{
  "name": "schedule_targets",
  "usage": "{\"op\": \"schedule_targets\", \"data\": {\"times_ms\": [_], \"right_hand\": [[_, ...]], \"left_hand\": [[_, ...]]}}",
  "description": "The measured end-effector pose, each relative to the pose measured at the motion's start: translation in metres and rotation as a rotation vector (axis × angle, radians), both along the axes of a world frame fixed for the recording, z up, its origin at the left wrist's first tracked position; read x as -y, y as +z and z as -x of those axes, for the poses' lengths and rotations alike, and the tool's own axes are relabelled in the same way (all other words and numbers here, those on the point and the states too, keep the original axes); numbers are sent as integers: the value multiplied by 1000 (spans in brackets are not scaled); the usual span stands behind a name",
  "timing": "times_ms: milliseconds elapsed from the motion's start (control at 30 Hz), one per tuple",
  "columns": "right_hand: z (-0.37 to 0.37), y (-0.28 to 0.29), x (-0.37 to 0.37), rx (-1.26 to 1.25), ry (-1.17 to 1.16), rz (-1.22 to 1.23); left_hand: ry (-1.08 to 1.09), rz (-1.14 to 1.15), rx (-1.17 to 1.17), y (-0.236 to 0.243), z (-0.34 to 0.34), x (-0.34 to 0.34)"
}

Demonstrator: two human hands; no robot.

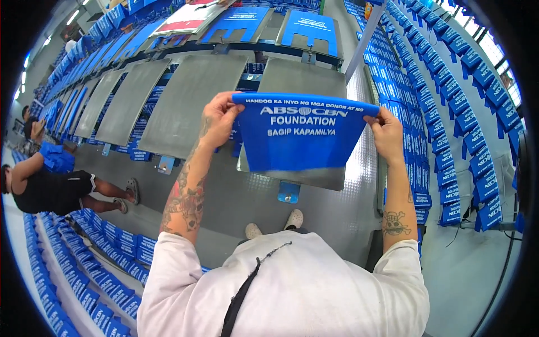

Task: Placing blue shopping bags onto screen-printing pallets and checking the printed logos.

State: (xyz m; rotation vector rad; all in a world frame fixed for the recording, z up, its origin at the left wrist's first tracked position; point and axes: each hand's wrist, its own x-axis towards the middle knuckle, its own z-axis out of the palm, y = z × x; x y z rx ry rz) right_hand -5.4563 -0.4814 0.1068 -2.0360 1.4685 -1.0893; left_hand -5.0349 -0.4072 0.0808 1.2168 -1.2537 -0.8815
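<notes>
A blue cloth bag point(297, 150) with white print hangs stretched between my two hands. My left hand point(219, 122) pinches its upper left corner, and my right hand point(387, 136) pinches the upper right one. The bag is held over a grey flat printing board point(306, 76), whose far part and near edge show around it. Whether the bag's lower edge touches the board, I cannot tell.
More bare grey boards point(196, 101) stand in a row to the left. Across from them, other boards carry blue bags point(309, 31). Lines of hanging printed bags point(449, 151) run along the right. A person in black point(50, 182) stands at left, holding blue bags.
</notes>
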Motion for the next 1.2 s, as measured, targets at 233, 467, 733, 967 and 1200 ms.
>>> {"op": "schedule_targets", "data": {"times_ms": [233,467,733,967,1200], "right_hand": [[0,-20,-18,235,217,341],[1,-142,-83,74,107,-174],[-2,-182,-86,349,110,-542],[-2,-178,-60,280,144,-482],[-8,-179,-39,339,-44,-644]], "left_hand": [[16,247,47,-6,-4,-35],[72,-104,20,-128,-2,-113],[51,-383,51,-164,-6,-133],[6,-56,685,-172,6,-140],[195,45,273,-170,13,-100]]}}
